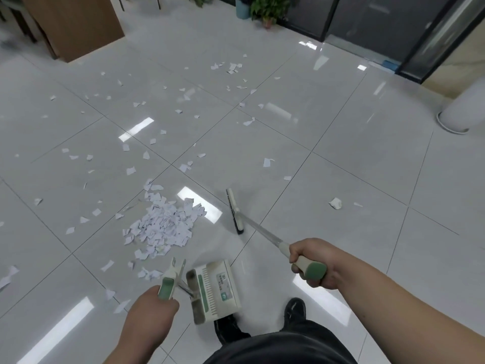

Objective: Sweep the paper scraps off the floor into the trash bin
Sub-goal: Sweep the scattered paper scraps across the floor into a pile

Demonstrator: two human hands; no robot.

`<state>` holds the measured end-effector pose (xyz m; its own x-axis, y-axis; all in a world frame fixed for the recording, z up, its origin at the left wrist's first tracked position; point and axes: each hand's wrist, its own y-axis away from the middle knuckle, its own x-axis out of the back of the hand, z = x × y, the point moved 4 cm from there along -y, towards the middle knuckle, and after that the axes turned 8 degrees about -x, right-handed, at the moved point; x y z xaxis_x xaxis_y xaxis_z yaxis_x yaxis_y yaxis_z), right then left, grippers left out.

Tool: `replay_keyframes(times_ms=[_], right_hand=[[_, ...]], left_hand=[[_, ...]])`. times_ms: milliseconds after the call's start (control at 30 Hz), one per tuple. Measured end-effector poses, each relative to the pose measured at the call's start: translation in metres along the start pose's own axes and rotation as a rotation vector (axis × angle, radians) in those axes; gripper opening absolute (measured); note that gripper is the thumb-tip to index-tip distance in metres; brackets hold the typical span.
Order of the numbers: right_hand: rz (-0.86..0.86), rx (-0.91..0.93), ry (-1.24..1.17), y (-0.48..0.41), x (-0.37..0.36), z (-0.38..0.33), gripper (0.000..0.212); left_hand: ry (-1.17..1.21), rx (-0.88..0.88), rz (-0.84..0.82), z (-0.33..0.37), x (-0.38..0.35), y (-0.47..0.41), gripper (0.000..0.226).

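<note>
A heap of white paper scraps (164,224) lies on the grey tiled floor just ahead of me, and several loose scraps (183,93) are scattered farther out and to the left. My right hand (312,264) grips the green-capped end of a broom handle; the broom head (235,211) rests on the floor to the right of the heap. My left hand (153,306) grips the green-topped handle of a white dustpan (215,290), which hangs tilted near my feet. No trash bin is plainly in view.
A wooden cabinet (73,24) stands at the back left. Potted plants (267,9) and dark glass doors (380,24) line the back. A white round base (459,111) stands at the right. My black shoes (295,311) are below the dustpan.
</note>
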<state>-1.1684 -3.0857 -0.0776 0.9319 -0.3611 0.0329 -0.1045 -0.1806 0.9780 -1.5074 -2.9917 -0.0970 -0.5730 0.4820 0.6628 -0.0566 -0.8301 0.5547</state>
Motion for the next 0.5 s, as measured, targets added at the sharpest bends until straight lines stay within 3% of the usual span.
replay_keyframes(times_ms=[133, 300, 500], right_hand=[[0.065, 0.03, -0.079, 0.001, 0.034, 0.001, 0.02], [0.177, 0.047, -0.185, -0.001, 0.104, 0.007, 0.035], [0.343, 0.046, -0.223, -0.006, 0.206, 0.002, 0.025]], left_hand=[[-0.022, -0.054, -0.003, 0.023, -0.001, -0.013, 0.013], [-0.05, -0.137, -0.003, 0.071, -0.014, -0.026, 0.021], [-0.083, -0.197, -0.026, 0.146, -0.057, -0.035, 0.019]])
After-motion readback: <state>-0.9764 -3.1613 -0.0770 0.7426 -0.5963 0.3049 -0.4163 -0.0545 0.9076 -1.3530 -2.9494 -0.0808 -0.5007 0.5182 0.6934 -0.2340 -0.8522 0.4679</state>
